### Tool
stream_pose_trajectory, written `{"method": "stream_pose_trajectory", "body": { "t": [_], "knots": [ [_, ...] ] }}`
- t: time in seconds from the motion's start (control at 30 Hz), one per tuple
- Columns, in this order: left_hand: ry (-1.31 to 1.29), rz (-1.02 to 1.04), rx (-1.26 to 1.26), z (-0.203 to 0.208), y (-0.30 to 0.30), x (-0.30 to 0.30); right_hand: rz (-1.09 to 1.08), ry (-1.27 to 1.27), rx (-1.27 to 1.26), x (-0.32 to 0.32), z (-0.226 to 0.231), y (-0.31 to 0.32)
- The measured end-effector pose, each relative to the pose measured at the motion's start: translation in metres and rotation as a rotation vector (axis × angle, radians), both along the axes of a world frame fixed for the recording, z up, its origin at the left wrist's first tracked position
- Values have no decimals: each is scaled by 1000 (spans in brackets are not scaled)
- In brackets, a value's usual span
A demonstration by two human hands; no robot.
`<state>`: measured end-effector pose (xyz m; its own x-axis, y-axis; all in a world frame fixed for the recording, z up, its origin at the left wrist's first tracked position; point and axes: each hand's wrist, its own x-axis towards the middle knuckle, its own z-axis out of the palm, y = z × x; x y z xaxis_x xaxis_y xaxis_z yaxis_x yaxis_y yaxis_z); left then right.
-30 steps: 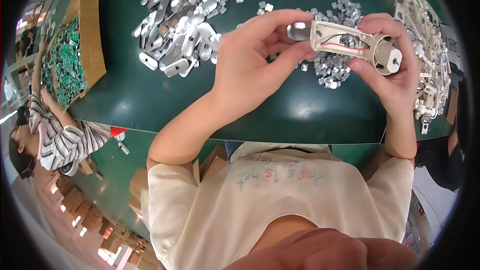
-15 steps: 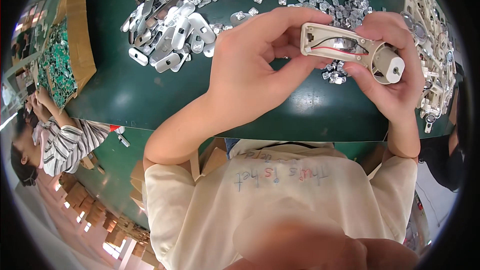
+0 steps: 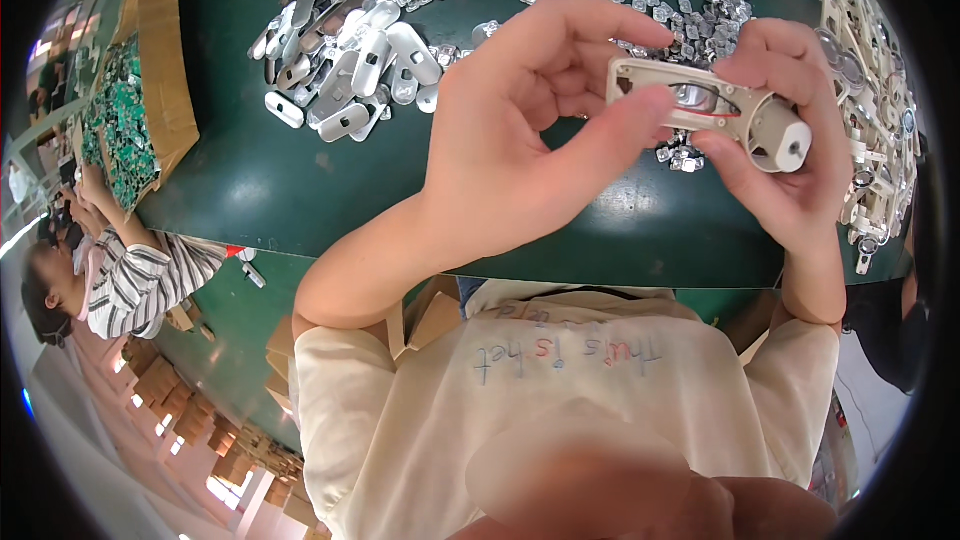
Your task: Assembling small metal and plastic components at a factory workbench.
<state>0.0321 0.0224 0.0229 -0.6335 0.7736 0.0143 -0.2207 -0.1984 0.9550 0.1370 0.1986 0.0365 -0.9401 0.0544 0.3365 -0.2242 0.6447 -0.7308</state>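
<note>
A white plastic housing [image 3: 738, 100] with a round motor-like cylinder [image 3: 782, 136] at its right end is held above the table. My right hand [image 3: 806, 190] grips that round end, fingers along the far side and thumb on the near side. My left hand [image 3: 525, 135] is at the narrow left end. Its thumb presses into the open channel, partly covering the thin red and black wires and a shiny silver part [image 3: 694, 96]. The left index finger is raised off the housing, while the other fingers curl behind the left end, partly hidden.
The green table [image 3: 380, 205] holds a heap of oval silver metal covers [image 3: 370, 65] and many small square metal pieces [image 3: 715, 20]. More white housings [image 3: 880, 130] pile up at right. A cardboard box [image 3: 168, 70] of green circuit boards [image 3: 120, 120] stands left, beside a person in stripes [image 3: 150, 280].
My left thumb has moved from the housing's near edge onto the wires inside the channel. The left index finger has lifted off the far edge. My right hand keeps its grip.
</note>
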Motion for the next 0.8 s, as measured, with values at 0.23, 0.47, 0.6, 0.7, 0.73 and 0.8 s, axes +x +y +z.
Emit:
{"method": "stream_pose_trajectory", "body": {
  "t": [0.23,0.47,0.6,0.7,0.73,0.8],
  "knots": [
    [213,108,-62,-4,0,4,-4,-48,-315,-3,-6,-10],
    [414,47,-243,-11,1,-2,-93,-252,-436,3,-6,-16],
    [555,37,-261,-16,-2,-1,1,-161,-324,1,-10,-10],
    [575,50,-195,-22,-2,0,43,-134,-307,2,-10,-10],
    [585,164,-148,-27,5,-2,13,-124,-293,-3,-11,-10],
    [541,183,-276,-19,-1,-10,-148,-286,-226,-23,3,-14]
  ]
}}
